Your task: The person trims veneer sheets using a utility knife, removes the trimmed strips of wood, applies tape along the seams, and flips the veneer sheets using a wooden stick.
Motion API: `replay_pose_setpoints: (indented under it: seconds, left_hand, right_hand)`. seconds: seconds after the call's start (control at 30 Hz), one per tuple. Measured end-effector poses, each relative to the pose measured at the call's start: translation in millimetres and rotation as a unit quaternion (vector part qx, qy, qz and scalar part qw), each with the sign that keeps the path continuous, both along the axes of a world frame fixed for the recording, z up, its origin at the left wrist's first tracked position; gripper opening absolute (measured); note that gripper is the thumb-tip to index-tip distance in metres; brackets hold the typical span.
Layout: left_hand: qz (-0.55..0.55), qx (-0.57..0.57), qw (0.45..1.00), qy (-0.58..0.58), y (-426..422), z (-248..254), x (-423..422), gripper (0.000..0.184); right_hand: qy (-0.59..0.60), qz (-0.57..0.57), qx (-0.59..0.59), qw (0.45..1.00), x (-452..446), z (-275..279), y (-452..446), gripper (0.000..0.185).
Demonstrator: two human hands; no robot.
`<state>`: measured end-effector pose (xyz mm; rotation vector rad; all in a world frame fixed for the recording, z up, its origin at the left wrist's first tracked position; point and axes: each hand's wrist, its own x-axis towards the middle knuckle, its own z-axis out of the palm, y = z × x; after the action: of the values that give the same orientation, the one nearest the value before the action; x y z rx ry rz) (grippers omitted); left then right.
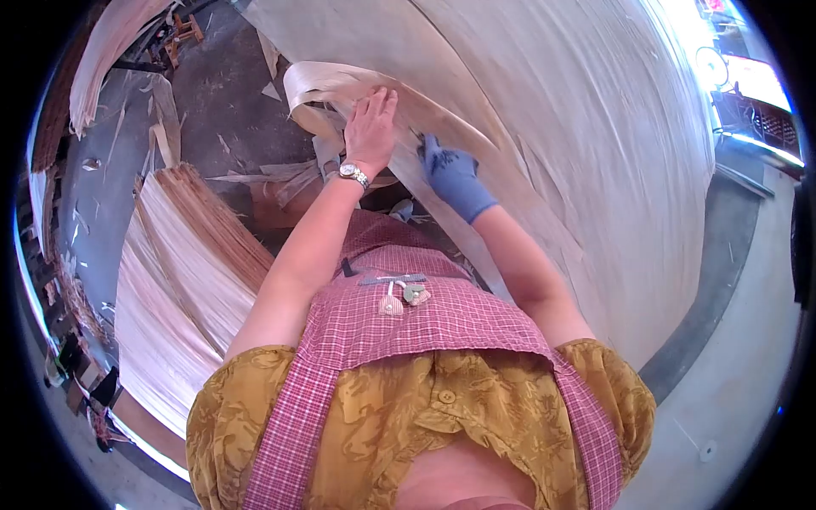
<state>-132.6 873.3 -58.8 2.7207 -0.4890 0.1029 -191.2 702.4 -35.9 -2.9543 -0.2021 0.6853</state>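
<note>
My left hand (pixel 371 132), bare with a wristwatch, lies flat with its fingers stretched out on a pale wood veneer sheet. Just beyond it, a long veneer strip (pixel 304 82) curls up in a loop and runs to the right. My right hand (pixel 457 177) wears a blue-grey glove and is closed close to the veneer, its index finger pointing forward. A small dark tip shows by that finger; what the fist holds is mostly hidden. Under and beyond both hands spreads the big stack of veneer sheets (pixel 612 170).
A second veneer stack (pixel 183 280) with rough brown edges stands at the left. Veneer scraps (pixel 297 183) litter the dark floor (pixel 217 102). A small wooden stool (pixel 181 38) is at the far left. A fan (pixel 711 68) stands at the far right.
</note>
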Motion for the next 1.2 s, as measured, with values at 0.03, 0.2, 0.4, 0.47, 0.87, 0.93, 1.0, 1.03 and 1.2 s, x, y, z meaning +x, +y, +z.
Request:
replay_pose_setpoints:
  seconds: [0.03, 0.2, 0.4, 0.47, 0.87, 0.93, 1.0, 1.03, 1.2]
  left_hand:
    - [0.011, -0.002, 1.0, 0.013, -3.9, 2.2, -0.7, 0.052]
    - [0.031, -0.001, 0.999, 0.012, -15.0, 12.8, -1.5, 0.076]
    - [0.04, -0.026, 0.998, 0.038, -14.8, 5.8, -1.8, 0.082]
    - [0.045, -0.028, 0.998, 0.039, -14.5, 9.9, -2.2, 0.083]
    - [0.065, -0.054, 0.993, 0.083, -14.9, 29.4, 1.7, 0.11]
    - [0.068, -0.079, 0.992, 0.068, -14.8, 30.0, 2.5, 0.109]
    - [0.068, -0.08, 0.992, 0.064, -15.1, 29.1, 1.5, 0.108]
    - [0.065, -0.068, 0.994, 0.061, -15.2, 29.2, 2.1, 0.108]
    - [0.059, -0.024, 0.995, 0.076, -16.2, 20.0, 3.0, 0.094]
  right_hand:
    - [0.022, -0.008, -0.006, 1.0, -14.6, 2.1, -11.4, 0.023]
    - [0.029, 0.038, 0.005, 0.999, -77.7, 25.9, -89.5, 0.023]
    - [0.019, 0.091, 0.004, 0.996, -129.1, 24.6, -210.5, 0.018]
    - [0.054, 0.068, -0.052, 0.995, -141.5, 46.7, -239.3, 0.017]
    - [-0.064, 0.096, 0.033, 0.993, 38.7, 42.5, -48.8, 0.022]
    - [-0.061, 0.125, -0.022, 0.99, 61.4, 38.7, -10.1, 0.023]
    - [-0.047, 0.146, -0.064, 0.986, 74.0, 27.9, 6.5, 0.024]
    - [-0.042, 0.15, -0.078, 0.985, 79.3, 19.8, 10.7, 0.025]
    - [-0.009, 0.113, -0.044, 0.993, 76.2, 16.0, -7.2, 0.028]
